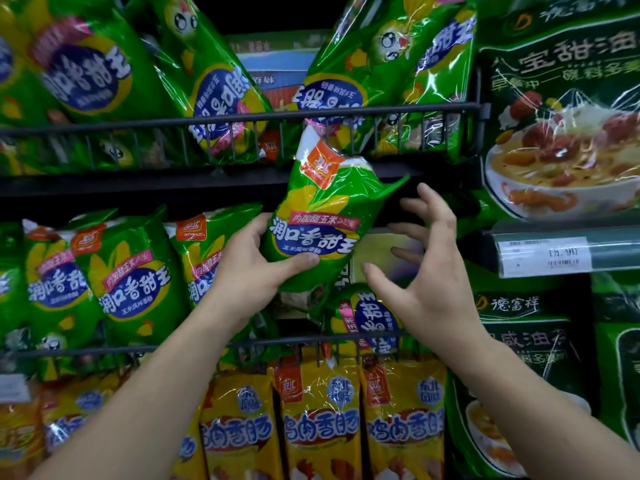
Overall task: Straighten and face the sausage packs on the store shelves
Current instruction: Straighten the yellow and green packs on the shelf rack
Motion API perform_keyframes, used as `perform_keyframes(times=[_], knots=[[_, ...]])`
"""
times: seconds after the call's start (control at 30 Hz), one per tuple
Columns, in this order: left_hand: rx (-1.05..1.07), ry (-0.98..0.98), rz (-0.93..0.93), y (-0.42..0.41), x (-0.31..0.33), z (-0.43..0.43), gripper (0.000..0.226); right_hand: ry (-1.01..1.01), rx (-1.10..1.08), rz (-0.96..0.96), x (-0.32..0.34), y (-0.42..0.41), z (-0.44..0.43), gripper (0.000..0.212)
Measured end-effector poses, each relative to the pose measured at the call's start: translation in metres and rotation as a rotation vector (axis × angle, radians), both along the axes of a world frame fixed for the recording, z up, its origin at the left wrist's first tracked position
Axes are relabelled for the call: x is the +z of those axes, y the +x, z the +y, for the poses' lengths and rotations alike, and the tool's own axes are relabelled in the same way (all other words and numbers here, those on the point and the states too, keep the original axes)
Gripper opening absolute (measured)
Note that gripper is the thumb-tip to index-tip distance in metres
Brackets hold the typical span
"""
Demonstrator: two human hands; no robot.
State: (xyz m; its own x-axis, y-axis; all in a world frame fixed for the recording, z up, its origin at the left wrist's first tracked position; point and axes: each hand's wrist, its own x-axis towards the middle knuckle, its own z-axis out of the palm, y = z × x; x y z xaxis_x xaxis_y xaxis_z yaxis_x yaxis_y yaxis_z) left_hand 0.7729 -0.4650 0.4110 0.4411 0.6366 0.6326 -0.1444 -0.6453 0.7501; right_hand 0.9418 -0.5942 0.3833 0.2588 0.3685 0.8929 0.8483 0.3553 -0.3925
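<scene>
Nearest the camera, a bare left forearm (156,393) is seen rising from the lower left of the frame and a bare right forearm (540,410) from the lower right. At the centre, a green sausage pack (322,220) is held up by the left hand (249,268) in front of the gap between two shelves. The pack is upright, tilted a little to the right, with its printed face turned to the camera. The thumb is laid across its lower front and the fingers are curled round its left edge and back. The right hand (426,282) is held just right of the pack without touching it, its fingers spread wide and slightly bent. In the middle left, a row of green packs (131,278) is stood upright behind a lower wire rail (104,351). Below the held pack, one sideways green pack (370,317) is seen lying with its print turned on end. Across the upper part of the frame, upside-down green packs (86,64) are leaned at different angles behind an upper wire rail (242,119). Along the bottom centre, yellow sausage packs (322,427) are hung side by side, face out. Down the right side, dark green bags (561,116) printed with a bowl of food are stacked. A price label (547,256) is fixed to the shelf edge between them.
</scene>
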Motion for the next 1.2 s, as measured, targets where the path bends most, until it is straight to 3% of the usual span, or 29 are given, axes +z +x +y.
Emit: perform_keyframes(times=[0.2, 0.4, 0.6, 0.87, 1.1, 1.2], knots=[[0.004, -0.053, -0.087, 0.004, -0.003, -0.001, 0.054, -0.368, -0.201, -0.240, -0.001, 0.003, 0.003, 0.069], [0.028, -0.043, -0.117, 0.005, -0.007, 0.002, 0.045, -0.737, -0.343, -0.410, 0.013, 0.009, 0.009, 0.074], [-0.017, -0.034, -0.136, 0.004, -0.009, 0.003, 0.042, -0.930, -0.354, -0.492, 0.020, 0.014, 0.015, 0.087], [-0.042, 0.026, -0.121, 0.000, -0.011, 0.001, 0.040, -0.850, -0.316, -0.411, 0.009, 0.016, 0.014, 0.067], [-0.141, 0.037, -0.222, -0.007, -0.013, -0.008, 0.047, -0.692, -0.302, -0.304, 0.001, 0.016, 0.008, 0.064], [-0.162, 0.013, -0.323, -0.009, -0.010, -0.007, 0.048, -0.606, -0.205, -0.155, -0.001, 0.017, 0.004, 0.070]])
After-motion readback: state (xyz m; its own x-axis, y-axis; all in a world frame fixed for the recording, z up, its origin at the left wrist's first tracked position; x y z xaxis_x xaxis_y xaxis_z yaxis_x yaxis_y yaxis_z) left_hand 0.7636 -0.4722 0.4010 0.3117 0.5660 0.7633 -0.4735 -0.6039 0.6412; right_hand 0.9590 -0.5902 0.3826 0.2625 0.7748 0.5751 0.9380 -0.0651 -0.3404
